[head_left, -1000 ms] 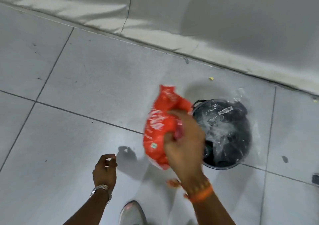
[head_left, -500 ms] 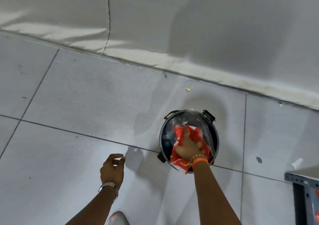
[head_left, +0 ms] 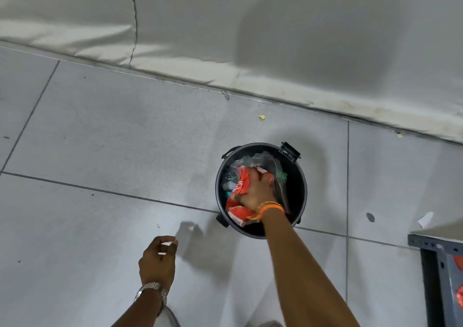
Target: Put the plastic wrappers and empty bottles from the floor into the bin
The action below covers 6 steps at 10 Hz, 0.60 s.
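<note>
A round black bin (head_left: 299, 201) stands on the grey tiled floor near the wall. Inside it lie clear plastic wrappers and bottles (head_left: 253, 162). My right hand (head_left: 258, 192) is down inside the bin, pressing on a red plastic wrapper (head_left: 239, 211) that covers the other rubbish. Whether its fingers still grip the wrapper is hard to tell; they lie flat on it. My left hand (head_left: 157, 264), with a metal watch on the wrist, hangs over the floor to the left of the bin, fingers loosely curled and holding nothing.
A white wall (head_left: 250, 25) runs behind the bin. Small yellow scraps (head_left: 261, 117) lie near the wall. A white paper scrap (head_left: 425, 219) lies at the right. A grey metal rack (head_left: 441, 276) stands at the lower right corner.
My right hand has carried the red wrapper from beside the bin down into it and pushed it deeper. The left hand has stayed where it was, curled over the floor.
</note>
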{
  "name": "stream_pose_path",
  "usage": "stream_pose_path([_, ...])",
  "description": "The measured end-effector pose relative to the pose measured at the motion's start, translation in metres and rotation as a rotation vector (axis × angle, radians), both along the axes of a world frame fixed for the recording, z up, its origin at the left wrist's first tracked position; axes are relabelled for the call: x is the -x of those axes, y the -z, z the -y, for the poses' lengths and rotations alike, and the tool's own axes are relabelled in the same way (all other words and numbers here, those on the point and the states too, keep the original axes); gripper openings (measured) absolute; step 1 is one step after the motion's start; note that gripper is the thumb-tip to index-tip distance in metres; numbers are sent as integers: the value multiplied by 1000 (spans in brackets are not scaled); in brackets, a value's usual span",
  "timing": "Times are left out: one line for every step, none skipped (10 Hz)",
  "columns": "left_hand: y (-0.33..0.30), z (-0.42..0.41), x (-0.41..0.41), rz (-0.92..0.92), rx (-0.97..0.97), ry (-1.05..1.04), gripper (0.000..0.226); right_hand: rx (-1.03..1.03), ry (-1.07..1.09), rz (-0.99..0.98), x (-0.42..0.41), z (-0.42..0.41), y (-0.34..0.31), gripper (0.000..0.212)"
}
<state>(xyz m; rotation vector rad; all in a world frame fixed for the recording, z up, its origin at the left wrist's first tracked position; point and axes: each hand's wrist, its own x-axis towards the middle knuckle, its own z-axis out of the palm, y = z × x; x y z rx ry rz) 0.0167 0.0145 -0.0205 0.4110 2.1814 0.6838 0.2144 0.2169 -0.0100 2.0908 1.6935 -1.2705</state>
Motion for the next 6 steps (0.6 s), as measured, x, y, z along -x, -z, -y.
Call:
stream_pose_path([-6, 7, 4, -20, 17, 19, 14, -187, 27, 6, -28, -7, -28, 104])
stream_pose_path([-11, 9, 7, -34, 36, 21, 17, -85, -198, 99, -33, -8, -32, 122])
stream_pose_path([-16, 1, 6, -45, 29, 15, 19, 103, -319, 134, -18, -2, -19, 123])
stream_pose_path([-32, -13, -2, -46, -8, 24, 22, 89, -356, 234, -7, 9, -21, 116])
stream_pose_path([-61, -35, -12, -40, -87, 25, 26, 35, -323, 283, -11, 16, -49, 104])
stream_pose_path([-108, -61, -20, -62, -219, 23, 15, -167, -202, 228, -23, 17, -99, 79])
